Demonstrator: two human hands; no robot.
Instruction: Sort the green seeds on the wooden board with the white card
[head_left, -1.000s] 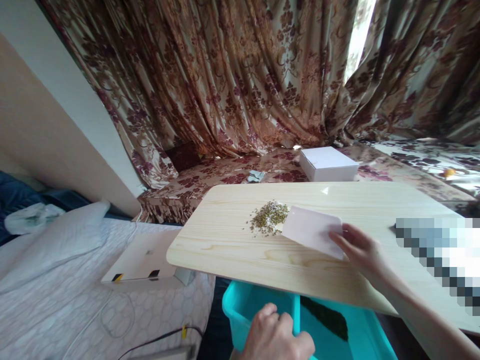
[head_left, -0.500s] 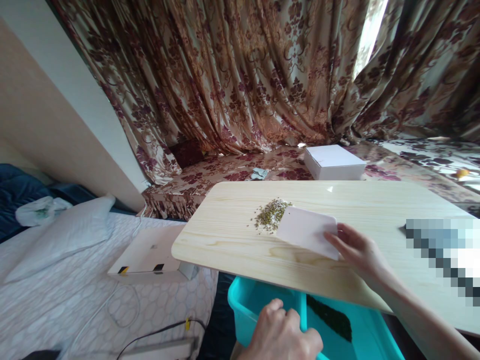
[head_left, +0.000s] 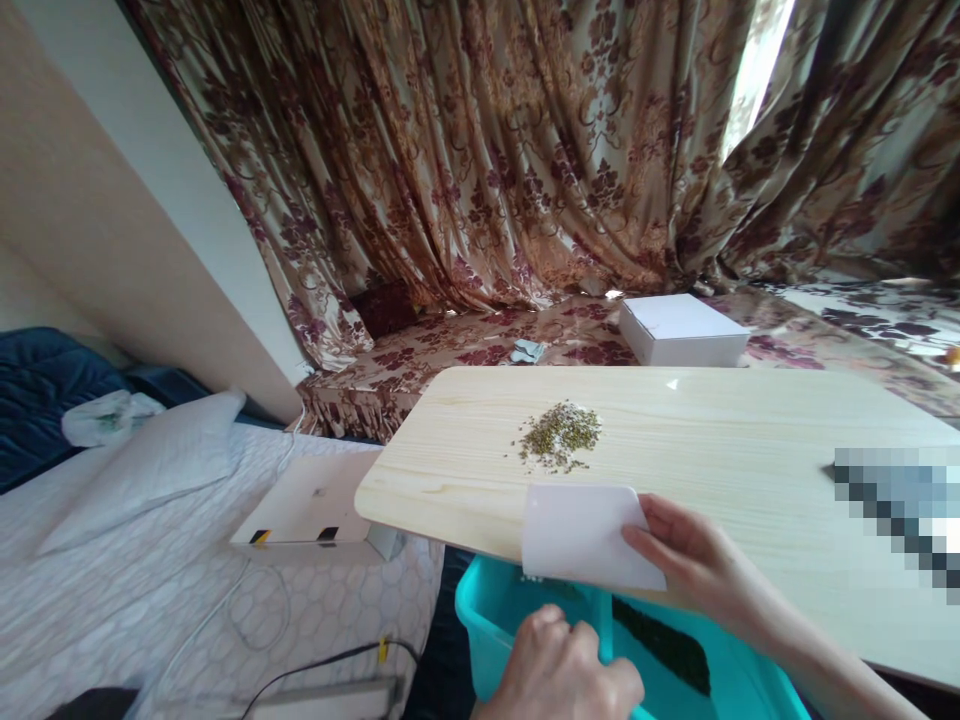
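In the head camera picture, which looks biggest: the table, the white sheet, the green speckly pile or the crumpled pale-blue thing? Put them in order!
1. table
2. white sheet
3. green speckly pile
4. crumpled pale-blue thing

The last one is farthest away, so its real size against the pile is unsure.

Wide lane on the table (head_left: pixel 772 430) between pile (head_left: pixel 560 437) and blurred object (head_left: pixel 904 505) at right! Near edge, middle: blocked by card (head_left: pixel 577 535) and right hand (head_left: pixel 690 550), tub (head_left: pixel 484 610) below; left corners free!
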